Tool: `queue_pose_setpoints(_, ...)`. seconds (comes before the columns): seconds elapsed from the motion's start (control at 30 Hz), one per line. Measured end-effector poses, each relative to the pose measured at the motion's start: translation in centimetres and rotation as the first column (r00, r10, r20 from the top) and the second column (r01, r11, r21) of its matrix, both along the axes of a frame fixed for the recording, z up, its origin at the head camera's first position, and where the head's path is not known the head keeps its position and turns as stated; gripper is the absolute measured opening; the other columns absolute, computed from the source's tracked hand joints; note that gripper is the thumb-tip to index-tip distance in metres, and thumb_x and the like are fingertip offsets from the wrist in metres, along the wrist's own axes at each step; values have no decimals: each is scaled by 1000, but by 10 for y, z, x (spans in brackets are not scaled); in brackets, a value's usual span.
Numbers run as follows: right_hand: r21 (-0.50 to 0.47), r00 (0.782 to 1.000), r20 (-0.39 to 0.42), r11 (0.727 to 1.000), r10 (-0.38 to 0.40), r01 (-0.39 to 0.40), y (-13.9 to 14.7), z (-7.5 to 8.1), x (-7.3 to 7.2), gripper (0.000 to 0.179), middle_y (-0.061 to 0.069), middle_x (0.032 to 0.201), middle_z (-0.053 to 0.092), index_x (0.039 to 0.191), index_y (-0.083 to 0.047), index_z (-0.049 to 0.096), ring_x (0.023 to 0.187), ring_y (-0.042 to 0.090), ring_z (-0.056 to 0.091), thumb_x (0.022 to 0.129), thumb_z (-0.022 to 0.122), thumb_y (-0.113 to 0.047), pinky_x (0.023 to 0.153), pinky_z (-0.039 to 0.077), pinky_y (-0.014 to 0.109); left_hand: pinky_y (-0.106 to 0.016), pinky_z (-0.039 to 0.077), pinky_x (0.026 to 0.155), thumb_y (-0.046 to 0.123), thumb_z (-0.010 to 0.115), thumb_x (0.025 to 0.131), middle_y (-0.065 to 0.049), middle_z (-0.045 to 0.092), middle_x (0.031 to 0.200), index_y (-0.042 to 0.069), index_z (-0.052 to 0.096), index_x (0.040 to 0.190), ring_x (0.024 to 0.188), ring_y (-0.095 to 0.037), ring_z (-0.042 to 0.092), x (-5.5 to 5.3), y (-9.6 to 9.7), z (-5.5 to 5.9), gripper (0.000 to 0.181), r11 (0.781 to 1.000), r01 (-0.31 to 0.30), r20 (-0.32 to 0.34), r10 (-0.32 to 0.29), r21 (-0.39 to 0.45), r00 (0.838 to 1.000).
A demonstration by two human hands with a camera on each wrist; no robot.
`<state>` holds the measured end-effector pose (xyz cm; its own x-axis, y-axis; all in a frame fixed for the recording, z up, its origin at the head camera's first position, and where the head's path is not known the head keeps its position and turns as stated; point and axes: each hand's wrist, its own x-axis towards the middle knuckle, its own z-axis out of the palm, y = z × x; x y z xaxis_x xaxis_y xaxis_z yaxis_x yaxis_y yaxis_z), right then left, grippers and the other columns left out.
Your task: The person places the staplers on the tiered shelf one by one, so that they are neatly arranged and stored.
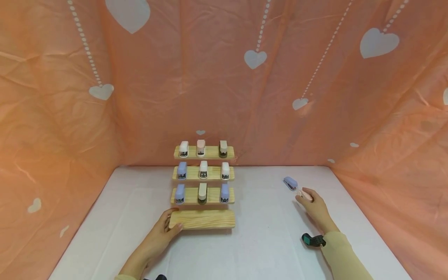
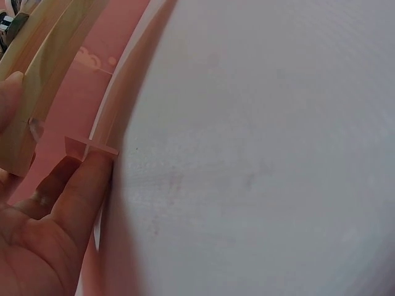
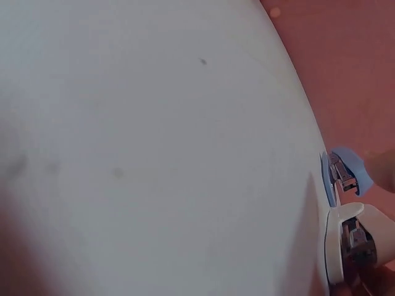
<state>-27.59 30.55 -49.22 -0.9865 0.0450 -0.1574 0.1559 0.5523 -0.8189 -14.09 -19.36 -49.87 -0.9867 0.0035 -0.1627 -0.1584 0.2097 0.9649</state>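
A tiered wooden display rack (image 1: 203,220) stands left of centre, small staplers along its upper three tiers. At the left end of its lowest tier, my left hand (image 1: 161,230) grips the board, thumb on the top face. The left wrist view shows the fingers (image 2: 92,179) beside a clear plastic support (image 2: 77,147) under the wood. Over on the right, my right hand (image 1: 316,208) holds a pale pink stapler (image 1: 305,195) between thumb and fingers, close over the table. Just beyond it lies a lavender-blue stapler (image 1: 290,183), which overlaps the fingers in the right wrist view.
On the rack, the top tier carries white, pink (image 1: 201,147) and grey-beige staplers. White and lavender (image 1: 182,170) ones line the second; lavender and beige (image 1: 202,193) ones the third. Orange cloth (image 1: 224,85) with hearts walls the white table (image 1: 259,241) at back and sides.
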Motion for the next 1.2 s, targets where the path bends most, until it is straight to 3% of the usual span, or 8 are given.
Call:
queue_pose_setpoints(0.17,-5,1000,10,1000,10,-10,2,1,2,80,21,146,33,152,-13,26,118,31,40,92,59,-54,86,42,34,-49,34,107,24,66,93,-26,33,149,13,30,146,135,-40,35,1,1,1,64,1000,-4,-6,4,4,1000)
queue_pose_setpoints(0.33,-30,1000,3,999,21,-20,4,1,4,75,25,146,35,151,-10,27,128,36,40,94,59,-47,93,46,41,-50,33,108,24,65,94,-27,31,150,12,30,146,136,-41,34,1,1,1,64,1000,5,-22,-5,0,1000)
queue_pose_setpoints(0.73,-74,997,43,995,67,-64,12,2,6,74,24,151,26,152,-10,23,135,39,31,96,58,-42,105,35,56,-52,31,108,27,65,93,-27,28,151,12,29,146,138,-42,30,0,1,1,66,1000,23,-25,-23,-2,999)
queue_pose_setpoints(1.0,-7,999,-23,999,41,-41,8,-3,7,83,24,140,41,147,-5,31,126,37,42,88,65,-52,92,47,42,-53,24,110,28,65,93,-28,22,153,13,30,146,141,-40,20,2,0,0,65,999,18,-13,-18,-28,1000)
queue_pose_setpoints(1.2,-7,995,-88,999,47,-47,-10,2,15,90,24,139,42,148,-4,27,126,38,45,85,68,-54,90,50,44,-50,29,109,29,63,94,-28,25,152,14,28,149,139,-40,26,5,-4,2,66,1000,18,4,-18,-20,1000)
